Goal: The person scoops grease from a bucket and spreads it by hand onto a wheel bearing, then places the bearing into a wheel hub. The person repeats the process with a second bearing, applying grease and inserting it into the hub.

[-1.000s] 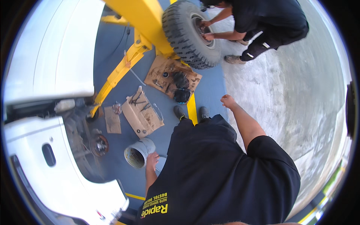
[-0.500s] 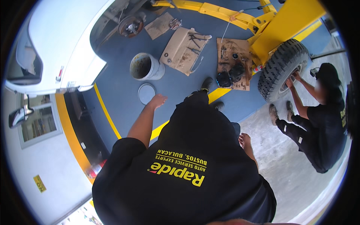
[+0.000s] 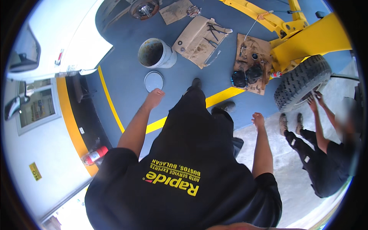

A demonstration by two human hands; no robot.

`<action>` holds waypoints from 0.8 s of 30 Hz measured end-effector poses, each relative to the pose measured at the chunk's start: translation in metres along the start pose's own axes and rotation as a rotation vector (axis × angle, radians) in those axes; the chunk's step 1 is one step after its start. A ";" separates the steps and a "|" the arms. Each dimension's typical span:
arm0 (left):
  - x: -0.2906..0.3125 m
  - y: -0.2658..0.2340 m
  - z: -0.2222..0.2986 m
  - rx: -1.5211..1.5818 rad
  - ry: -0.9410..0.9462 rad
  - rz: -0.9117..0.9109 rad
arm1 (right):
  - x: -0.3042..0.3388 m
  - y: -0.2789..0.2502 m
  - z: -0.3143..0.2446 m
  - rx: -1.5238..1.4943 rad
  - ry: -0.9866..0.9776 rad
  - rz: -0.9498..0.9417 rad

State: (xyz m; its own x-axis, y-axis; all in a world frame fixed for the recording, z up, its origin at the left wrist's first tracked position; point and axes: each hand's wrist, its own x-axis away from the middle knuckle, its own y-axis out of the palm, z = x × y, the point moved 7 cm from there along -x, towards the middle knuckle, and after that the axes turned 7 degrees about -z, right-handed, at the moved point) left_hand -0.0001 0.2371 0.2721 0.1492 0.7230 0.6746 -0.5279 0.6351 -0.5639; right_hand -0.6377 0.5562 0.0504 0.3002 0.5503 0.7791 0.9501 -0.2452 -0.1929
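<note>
My left hand (image 3: 154,98) is loosely closed and held out in front of me, with nothing visible in it. It overlaps the near edge of a round grey lid (image 3: 154,81) on the floor; a white bucket (image 3: 167,57) with a dirty inside stands just beyond. My right hand (image 3: 258,120) hangs out to the right, its fingers curled and nothing seen in them. Beyond it a dark bundle (image 3: 253,73) and small parts lie on a stained cardboard sheet (image 3: 258,46). Another cardboard piece (image 3: 188,42) holds pliers (image 3: 215,30) and a ring.
A co-worker (image 3: 326,153) crouches at right, both hands at a large tyre (image 3: 299,84) beside a yellow lift (image 3: 306,40). A white vehicle (image 3: 76,38) stands at left, its exposed hub (image 3: 144,8) farther ahead. A red fire extinguisher (image 3: 96,155) is by the left wall.
My right arm has swung forward into fuller view, and my feet have stepped. The floor things sit higher in the picture; the co-worker has leaned farther to the right edge.
</note>
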 end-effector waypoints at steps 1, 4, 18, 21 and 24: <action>-0.004 -0.004 0.023 -0.023 0.031 -0.031 | -0.024 0.017 -0.005 0.060 -0.076 0.006; -0.033 -0.011 0.042 -0.059 0.184 -0.067 | -0.067 0.078 -0.029 0.151 -0.169 0.030; -0.326 0.105 0.048 0.470 0.722 -0.373 | -0.197 0.420 -0.114 0.299 -0.100 -0.271; -0.296 0.055 0.042 0.603 0.792 -0.210 | -0.268 0.451 -0.182 0.465 -0.200 -0.191; -0.248 0.024 0.029 0.735 0.728 -0.173 | -0.334 0.493 -0.216 0.260 -0.133 -0.289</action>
State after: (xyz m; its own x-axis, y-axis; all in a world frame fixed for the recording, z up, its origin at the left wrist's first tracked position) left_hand -0.0740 0.0651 0.1050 0.6092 0.7820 0.1315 -0.7930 0.5999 0.1061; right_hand -0.2876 0.0792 -0.1766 0.0096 0.6693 0.7429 0.9817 0.1351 -0.1344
